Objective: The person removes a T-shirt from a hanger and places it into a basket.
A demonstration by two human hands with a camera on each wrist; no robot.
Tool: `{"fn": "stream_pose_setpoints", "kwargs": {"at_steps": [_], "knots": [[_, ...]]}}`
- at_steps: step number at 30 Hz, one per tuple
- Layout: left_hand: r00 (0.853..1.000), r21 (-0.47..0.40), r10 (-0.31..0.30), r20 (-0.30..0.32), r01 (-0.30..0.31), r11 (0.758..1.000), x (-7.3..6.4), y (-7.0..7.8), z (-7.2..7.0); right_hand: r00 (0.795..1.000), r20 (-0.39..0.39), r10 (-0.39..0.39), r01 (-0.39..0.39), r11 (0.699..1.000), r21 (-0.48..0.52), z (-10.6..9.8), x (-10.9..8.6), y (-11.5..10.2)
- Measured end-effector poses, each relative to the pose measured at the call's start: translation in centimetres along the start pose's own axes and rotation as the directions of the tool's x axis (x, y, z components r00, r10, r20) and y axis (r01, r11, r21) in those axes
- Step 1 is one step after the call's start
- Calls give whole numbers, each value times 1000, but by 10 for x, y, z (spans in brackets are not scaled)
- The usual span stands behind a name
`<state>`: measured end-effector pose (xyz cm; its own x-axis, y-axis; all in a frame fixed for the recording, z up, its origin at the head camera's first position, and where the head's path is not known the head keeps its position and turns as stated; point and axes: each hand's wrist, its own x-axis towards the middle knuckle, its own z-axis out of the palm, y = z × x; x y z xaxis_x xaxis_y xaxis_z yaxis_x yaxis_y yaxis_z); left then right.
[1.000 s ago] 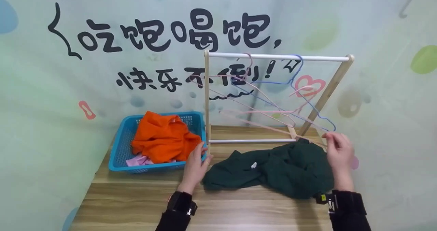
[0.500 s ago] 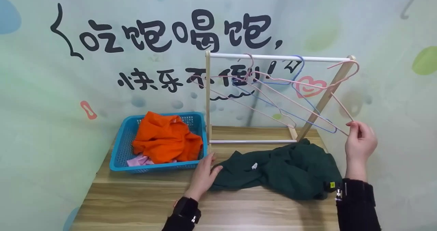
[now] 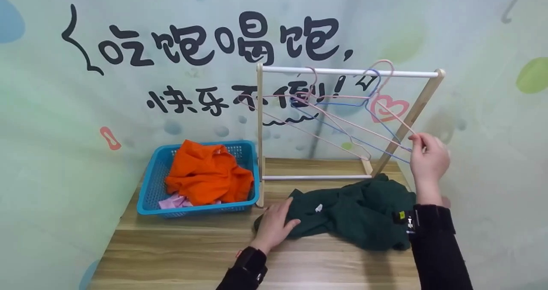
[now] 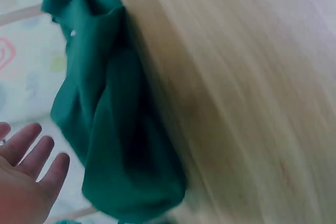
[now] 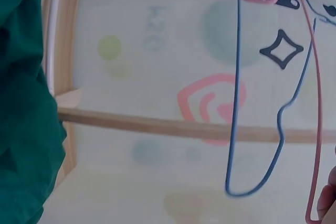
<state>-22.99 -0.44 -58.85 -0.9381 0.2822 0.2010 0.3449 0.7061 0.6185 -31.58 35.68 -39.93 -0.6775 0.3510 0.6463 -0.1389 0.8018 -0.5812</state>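
Observation:
My right hand (image 3: 430, 159) pinches the lower right corner of a pink clothes hanger (image 3: 396, 116). That hanger's hook is level with the rack's white top bar (image 3: 411, 73), close to a blue hanger (image 3: 342, 104); whether it sits over the bar I cannot tell. In the right wrist view the held pink hanger (image 5: 318, 103) passes the blue hanger (image 5: 236, 103), with fingertips (image 5: 328, 198) at its corner. My left hand (image 3: 276, 223), fingers extended, is at the left end of a crumpled dark green garment (image 3: 351, 215). The left wrist view has spread fingers (image 4: 52, 174) beside the garment (image 4: 105, 103).
Another pink hanger (image 3: 316, 78) hangs on the bar left of the blue one. A blue basket (image 3: 143, 195) at the left holds an orange garment (image 3: 205, 170) and light purple cloth (image 3: 173, 202). The rack's wooden post (image 3: 259, 123) stands beside the basket.
The right hand swung the pink hanger up from low by the rack, out to the right, then left to the bar. The left hand moved from the basket's edge rightward to the green garment.

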Motion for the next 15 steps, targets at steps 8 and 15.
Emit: {"fn": "stream_pose_setpoints", "kwargs": {"at_steps": [8,15], "knots": [[996,134,42,75,-52,990,10,2,26,997,70,21,-17,998,-55,16,3,-20],[996,200,29,85,-46,979,17,3,37,995,94,22,-14,996,-84,23,1,-27]]}}
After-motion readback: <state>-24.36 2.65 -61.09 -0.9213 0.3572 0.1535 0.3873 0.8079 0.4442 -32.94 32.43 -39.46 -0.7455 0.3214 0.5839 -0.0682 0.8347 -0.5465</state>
